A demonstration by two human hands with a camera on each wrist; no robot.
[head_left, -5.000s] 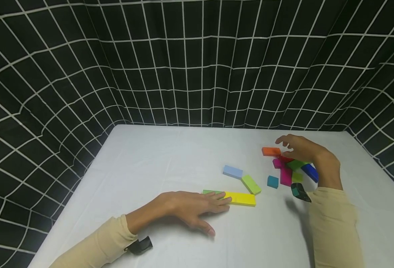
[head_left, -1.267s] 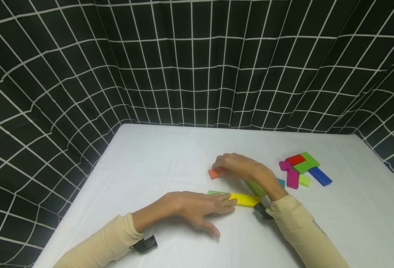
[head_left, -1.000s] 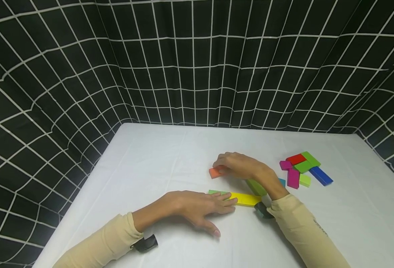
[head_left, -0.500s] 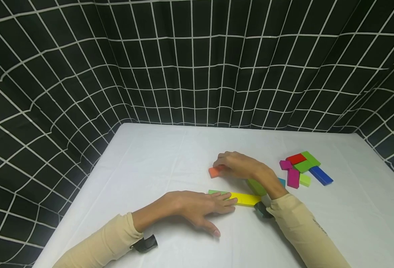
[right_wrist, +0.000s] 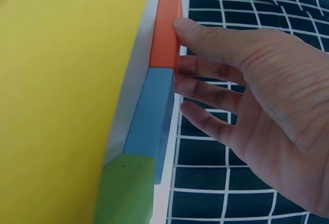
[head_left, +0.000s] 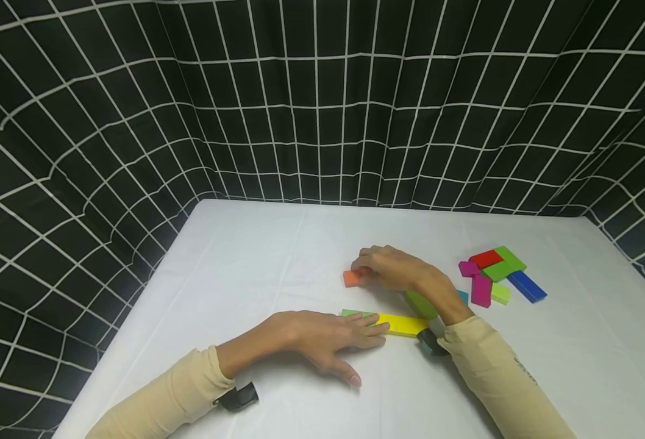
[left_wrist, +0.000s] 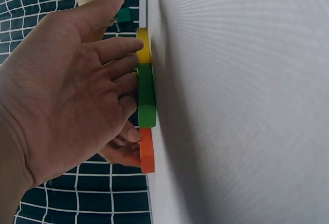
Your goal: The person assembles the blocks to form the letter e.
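My right hand (head_left: 396,269) pinches an orange block (head_left: 350,278) lying at mid-table. In the right wrist view, the thumb lies on the edge of the orange block (right_wrist: 167,29), fingers behind. One end meets a light blue block (right_wrist: 150,111), which the hand hides in the head view. A lime green block (head_left: 420,305) follows it, partly behind the right wrist. Flat and spread, my left hand (head_left: 322,341) rests its straight fingertips on a green block (left_wrist: 146,93) and a yellow block (head_left: 402,325), set end to end.
On the right lies a loose group: a red block (head_left: 486,258), green blocks (head_left: 511,259), magenta blocks (head_left: 481,289), a small lime block (head_left: 500,294) and a blue block (head_left: 527,286). A teal block (head_left: 463,297) peeks out behind the right forearm. Dark gridded cloth surrounds the white table (head_left: 245,244).
Over five seconds, my right hand has gone from the group on the right to mid-table, bringing the orange block. Lately that block has turned slightly. The left hand stays in place.
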